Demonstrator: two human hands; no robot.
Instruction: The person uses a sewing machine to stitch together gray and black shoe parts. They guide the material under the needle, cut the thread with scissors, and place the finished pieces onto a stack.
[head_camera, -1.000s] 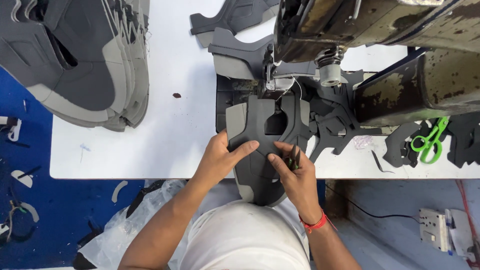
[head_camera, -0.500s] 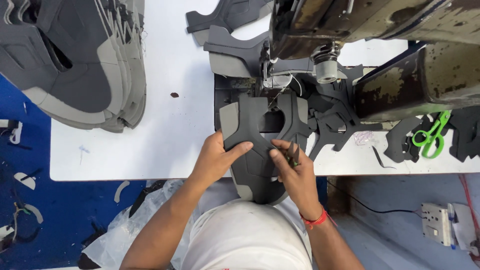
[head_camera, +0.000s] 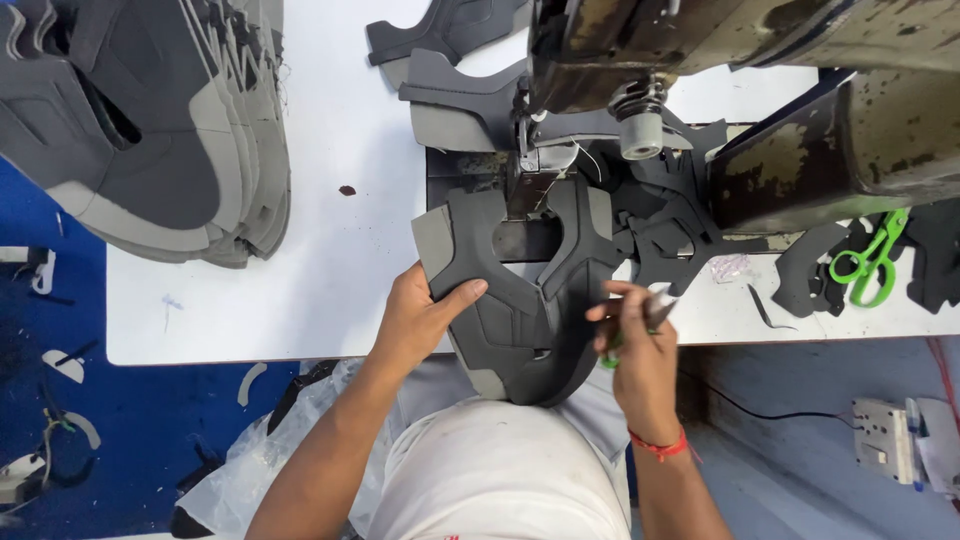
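Note:
A dark grey shoe upper piece (head_camera: 520, 300) with lighter grey edges lies flat under the needle of a sewing machine (head_camera: 640, 60) and hangs over the front edge of the white table (head_camera: 330, 260). My left hand (head_camera: 425, 315) grips the piece's left edge, thumb on top. My right hand (head_camera: 635, 340) sits at the piece's right edge, closed around a small thread snipper with a green handle (head_camera: 655, 312). A red thread band circles my right wrist.
A tall stack of grey shoe uppers (head_camera: 150, 130) fills the table's far left. More cut pieces (head_camera: 450, 30) lie behind the machine and to its right (head_camera: 660, 230). Green scissors (head_camera: 870, 260) rest at the right. A plastic bag (head_camera: 260, 460) and scraps lie on the blue floor.
The shoe piece has shifted slightly left under the needle. My right hand has drawn off the piece toward its right edge, with the snipper now showing above the fingers.

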